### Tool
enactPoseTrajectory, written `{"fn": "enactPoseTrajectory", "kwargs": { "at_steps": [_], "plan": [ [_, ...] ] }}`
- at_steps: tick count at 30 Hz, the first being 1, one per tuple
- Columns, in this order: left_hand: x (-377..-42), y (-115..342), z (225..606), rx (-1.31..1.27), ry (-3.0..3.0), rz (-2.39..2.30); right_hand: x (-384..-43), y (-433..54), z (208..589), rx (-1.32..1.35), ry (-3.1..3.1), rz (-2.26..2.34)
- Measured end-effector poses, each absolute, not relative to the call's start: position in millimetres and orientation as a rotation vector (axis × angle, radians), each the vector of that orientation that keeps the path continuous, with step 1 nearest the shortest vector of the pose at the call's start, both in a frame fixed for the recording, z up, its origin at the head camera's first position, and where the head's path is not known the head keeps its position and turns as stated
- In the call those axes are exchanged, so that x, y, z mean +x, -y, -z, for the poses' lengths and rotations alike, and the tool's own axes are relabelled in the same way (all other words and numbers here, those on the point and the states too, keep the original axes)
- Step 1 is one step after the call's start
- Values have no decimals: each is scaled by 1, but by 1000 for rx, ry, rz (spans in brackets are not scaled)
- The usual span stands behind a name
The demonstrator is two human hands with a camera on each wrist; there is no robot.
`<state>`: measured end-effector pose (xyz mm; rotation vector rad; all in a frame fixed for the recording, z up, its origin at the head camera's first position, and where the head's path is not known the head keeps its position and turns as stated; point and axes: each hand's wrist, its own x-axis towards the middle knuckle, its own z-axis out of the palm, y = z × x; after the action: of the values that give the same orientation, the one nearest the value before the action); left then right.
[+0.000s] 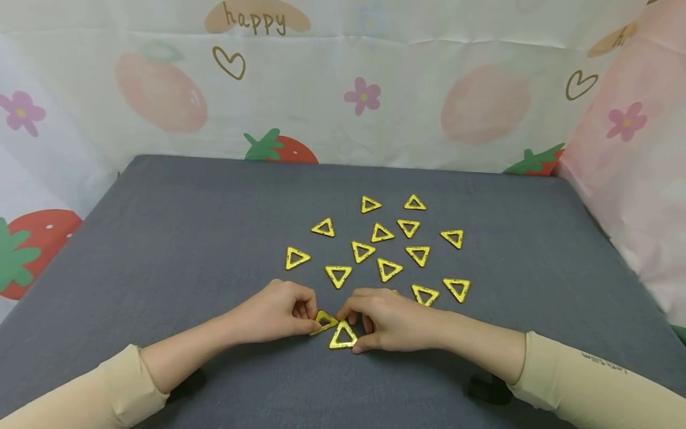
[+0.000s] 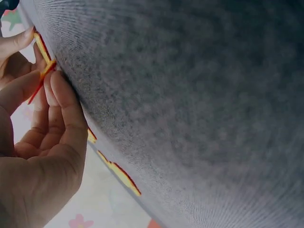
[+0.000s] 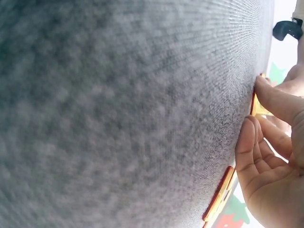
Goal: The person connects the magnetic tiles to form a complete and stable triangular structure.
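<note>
- Left hand (image 1: 281, 311), lower centre of head frame: thumb and forefinger pinch a yellow triangular tile (image 1: 332, 323); left wrist view shows it tilted.
- Right hand (image 1: 393, 319), just right of it: thumb and fingertip grip a second yellow triangle (image 1: 343, 345) at its lower right and top corners.
- Gripped pieces adjacent at lower centre; actual contact cannot be told.
- Scattered triangles (image 1: 396, 269), yellow, hollow-centred: spread singly from centre to right of centre; one partly hidden behind right hand.
- Surface: grey cloth (image 1: 187, 238).
- Upper frame: printed curtain (image 1: 407, 36), strawberries and flowers.
</note>
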<state>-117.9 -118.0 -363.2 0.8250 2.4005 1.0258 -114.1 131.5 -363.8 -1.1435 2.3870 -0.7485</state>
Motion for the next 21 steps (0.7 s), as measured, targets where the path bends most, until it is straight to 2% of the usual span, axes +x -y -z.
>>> {"fn": "enactPoseTrajectory", "kwargs": {
  "at_steps": [11,21],
  "plan": [
    [-117,114,365,924,-2246,-1076,-114,-132,364,-1151,-2393,747],
    [-118,109,366,896,-2255,-1067,-115,-131,364,-1139,-2378,760]
  ]
}}
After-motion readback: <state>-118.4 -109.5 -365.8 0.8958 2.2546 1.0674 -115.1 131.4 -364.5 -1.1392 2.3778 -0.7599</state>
